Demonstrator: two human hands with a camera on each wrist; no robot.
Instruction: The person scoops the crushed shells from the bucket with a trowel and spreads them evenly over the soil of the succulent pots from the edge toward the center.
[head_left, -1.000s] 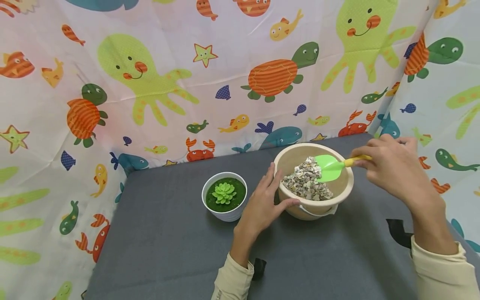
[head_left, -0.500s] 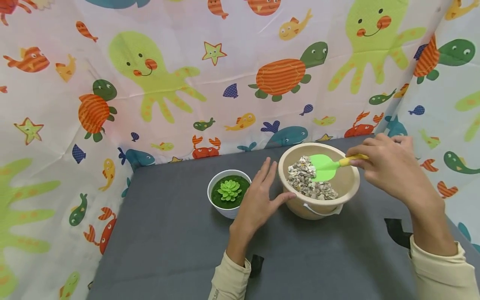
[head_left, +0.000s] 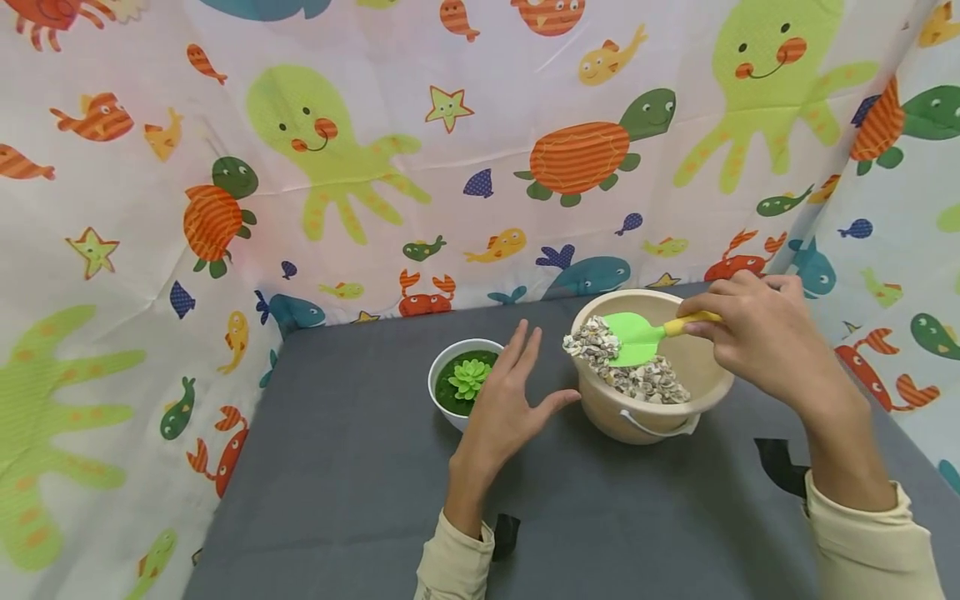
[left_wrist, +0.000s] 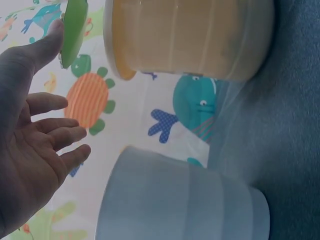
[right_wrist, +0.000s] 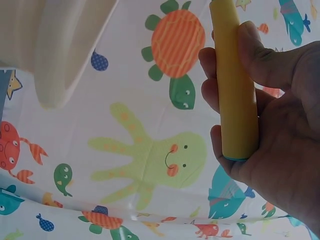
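Scoop [head_left: 634,340] just above bkt [head_left: 606,410] L rim

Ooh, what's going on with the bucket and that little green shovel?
A person's right hand is holding the shovel by its yellow handle. Small stony or shelly bits are heaped on the green blade, at the bucket's rim on the side nearest the white pot. More bits lie inside the bucket. The left hand is open and holds nothing, between the bucket and the pot, which has a leafy green plant in it.
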